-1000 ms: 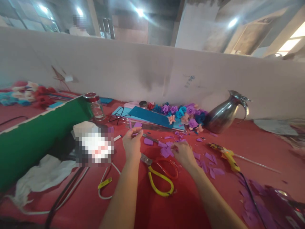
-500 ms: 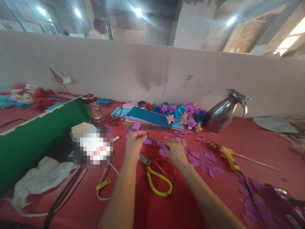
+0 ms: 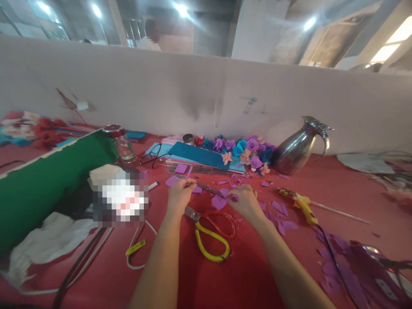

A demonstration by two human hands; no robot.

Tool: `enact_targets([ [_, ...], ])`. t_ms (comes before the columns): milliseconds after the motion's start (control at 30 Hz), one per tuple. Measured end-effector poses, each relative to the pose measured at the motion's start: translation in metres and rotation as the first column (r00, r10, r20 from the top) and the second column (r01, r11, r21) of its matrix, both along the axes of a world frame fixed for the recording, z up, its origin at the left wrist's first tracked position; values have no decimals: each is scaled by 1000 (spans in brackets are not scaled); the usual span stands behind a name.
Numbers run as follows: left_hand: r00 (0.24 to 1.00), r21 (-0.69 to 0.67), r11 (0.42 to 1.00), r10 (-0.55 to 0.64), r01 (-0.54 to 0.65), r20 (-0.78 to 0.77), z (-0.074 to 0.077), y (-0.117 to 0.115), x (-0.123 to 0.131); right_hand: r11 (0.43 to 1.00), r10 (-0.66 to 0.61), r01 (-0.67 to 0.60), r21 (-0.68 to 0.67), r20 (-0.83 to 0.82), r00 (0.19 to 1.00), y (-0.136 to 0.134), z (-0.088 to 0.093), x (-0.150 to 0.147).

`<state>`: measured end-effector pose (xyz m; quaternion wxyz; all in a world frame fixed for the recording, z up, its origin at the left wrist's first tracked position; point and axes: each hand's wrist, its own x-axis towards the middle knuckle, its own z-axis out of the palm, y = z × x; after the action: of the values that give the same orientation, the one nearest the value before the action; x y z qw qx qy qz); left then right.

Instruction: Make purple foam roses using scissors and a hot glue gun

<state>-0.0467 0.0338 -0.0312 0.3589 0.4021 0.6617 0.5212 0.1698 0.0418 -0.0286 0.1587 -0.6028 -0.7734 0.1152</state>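
My left hand (image 3: 179,195) is closed in a pinch on a small purple paper piece (image 3: 189,172) that sticks up above the fingers. My right hand (image 3: 245,201) is closed too, pinching a small rolled purple paper bit (image 3: 233,198). Between the two hands runs a thin rod (image 3: 206,187); whether either hand grips it I cannot tell. Loose purple paper scraps (image 3: 219,201) lie under and around both hands. Just below the hands, scissors (image 3: 210,236) with one yellow and one red handle rest on the red table (image 3: 244,279).
A steel jug (image 3: 298,148) stands at the back right beside a heap of paper flowers (image 3: 241,150) and blue sheets (image 3: 196,155). A yellow glue gun (image 3: 301,206) lies right. A green roll (image 3: 48,180), a glass jar (image 3: 122,143), white cloth (image 3: 38,244) and cables lie left.
My right hand drew in from the scraps and came up pinching a rolled purple bit. My left hand stayed in place with its paper piece; the camera view shifted slightly.
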Motion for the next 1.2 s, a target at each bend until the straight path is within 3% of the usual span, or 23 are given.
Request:
enact_targets([
  [100,999,-28,1000,-12,11,-39,-2,0,-2,997,72,-71,-18,49,996,-4,-3,-6],
  [267,990,-38,999,23,-29,-142,-8,2,-9,996,44,-46,74,21,999,-6,2,-16],
  [400,982,12,998,70,-69,-174,-6,2,-11,983,179,-178,49,-15,984,-3,7,-42],
  [533,972,117,977,194,-179,-134,-1,0,-13,950,297,-305,71,108,949,2,10,-73],
  [700,955,151,948,291,-280,-60,3,-1,-15,924,343,-375,73,271,899,7,11,-91],
  [933,969,143,964,237,-225,-71,-2,0,-11,964,252,-262,39,165,954,16,7,-91],
  [1067,990,103,985,138,-135,-24,-6,1,-8,978,207,-210,12,133,969,23,3,-90],
  [1200,992,56,990,125,-126,19,-11,4,-7,984,176,-176,-12,128,976,27,4,-89],
])
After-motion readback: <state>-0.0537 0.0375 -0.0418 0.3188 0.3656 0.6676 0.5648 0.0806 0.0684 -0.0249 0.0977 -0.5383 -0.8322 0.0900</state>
